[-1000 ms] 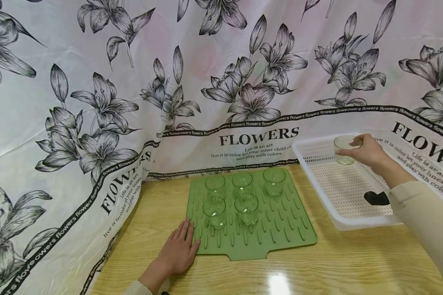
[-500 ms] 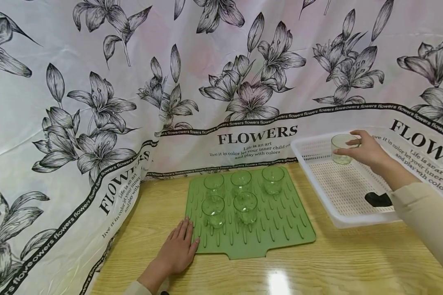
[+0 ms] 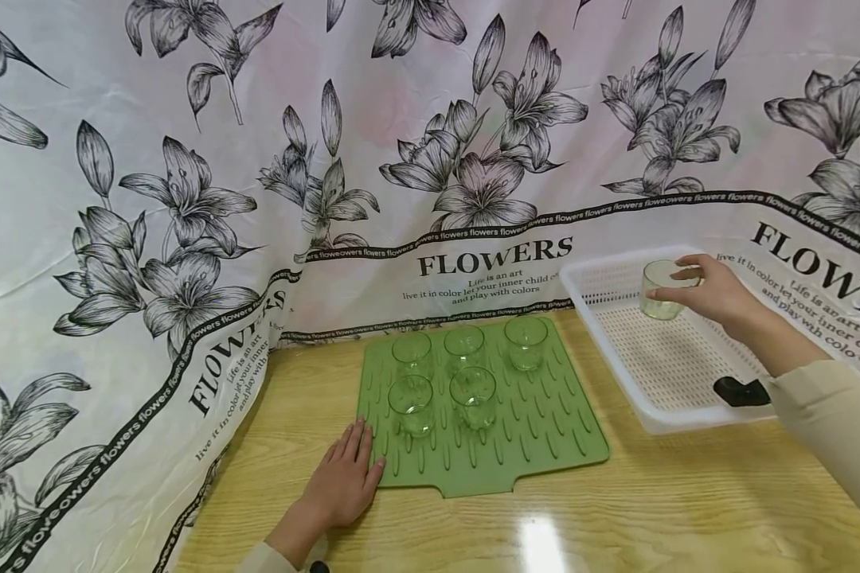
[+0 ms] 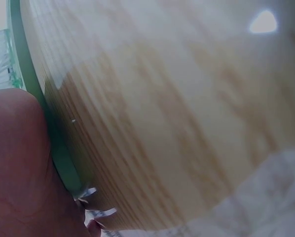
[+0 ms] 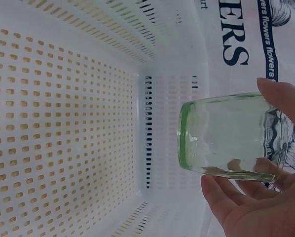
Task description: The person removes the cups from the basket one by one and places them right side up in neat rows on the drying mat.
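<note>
My right hand [image 3: 720, 294] holds a clear drinking glass [image 3: 661, 301] over the far part of a white perforated plastic basket [image 3: 648, 410]. In the right wrist view the thumb and fingers grip the glass [image 5: 221, 136] near one end, and its greenish end points toward the basket wall. My left hand [image 3: 342, 477] rests with straight fingers along the left edge of a green ridged mat [image 3: 545, 446]. The left wrist view shows part of this hand [image 4: 19, 163] beside the mat's edge [image 4: 31, 64]. Several similar glasses [image 3: 473, 402] stand on the mat in two rows.
A small black object [image 3: 741, 391] shows at the basket's near right, by my right sleeve [image 3: 824, 422]. A floral-printed cloth [image 3: 373, 207] hangs behind and to the left of the wooden table [image 3: 459, 533]. The basket stands right of the mat.
The head view has shifted slightly. Relative to the basket, my right hand and the glass have come slightly lower in the picture. My left hand has stayed at the mat's edge.
</note>
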`<state>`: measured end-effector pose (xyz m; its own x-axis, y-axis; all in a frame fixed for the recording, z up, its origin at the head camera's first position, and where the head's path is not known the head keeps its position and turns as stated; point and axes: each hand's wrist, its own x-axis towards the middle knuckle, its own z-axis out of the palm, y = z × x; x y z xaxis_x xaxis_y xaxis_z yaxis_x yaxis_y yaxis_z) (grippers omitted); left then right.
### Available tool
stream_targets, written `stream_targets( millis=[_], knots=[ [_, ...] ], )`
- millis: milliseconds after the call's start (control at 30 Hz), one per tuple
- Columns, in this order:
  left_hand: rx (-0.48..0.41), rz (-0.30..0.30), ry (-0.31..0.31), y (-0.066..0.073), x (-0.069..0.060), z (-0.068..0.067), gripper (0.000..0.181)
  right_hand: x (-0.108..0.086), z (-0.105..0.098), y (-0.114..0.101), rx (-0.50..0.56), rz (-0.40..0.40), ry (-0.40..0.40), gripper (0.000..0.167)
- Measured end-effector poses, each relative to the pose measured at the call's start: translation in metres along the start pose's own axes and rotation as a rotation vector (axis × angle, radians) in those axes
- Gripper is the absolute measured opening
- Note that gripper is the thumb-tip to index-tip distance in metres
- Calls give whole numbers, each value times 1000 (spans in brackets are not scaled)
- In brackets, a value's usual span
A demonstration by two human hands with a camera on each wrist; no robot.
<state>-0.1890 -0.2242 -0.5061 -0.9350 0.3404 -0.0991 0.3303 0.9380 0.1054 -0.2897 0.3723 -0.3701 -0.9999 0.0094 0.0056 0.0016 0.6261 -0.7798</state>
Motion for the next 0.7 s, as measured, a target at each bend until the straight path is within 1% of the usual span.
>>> stream_targets(
  millis=[100, 267, 467, 567, 700],
  knots=[
    [-10, 8, 19, -2, 1, 2, 67, -2, -1, -1, -13, 1, -4, 109],
    [-10, 13, 24, -4, 1, 3, 68, -8, -2, -5, -19, -4, -34, 107],
    [-15, 4, 13, -3, 0, 0, 69, -14, 1, -15, -9, -38, -58, 102],
    [-14, -5, -1, -1, -1, -2, 70, -18, 3, -20, -12, -47, -67, 102],
    [-16, 0, -13, 3, -2, -7, 68, -23, 6, -25, -22, -57, -55, 102]
  ],
)
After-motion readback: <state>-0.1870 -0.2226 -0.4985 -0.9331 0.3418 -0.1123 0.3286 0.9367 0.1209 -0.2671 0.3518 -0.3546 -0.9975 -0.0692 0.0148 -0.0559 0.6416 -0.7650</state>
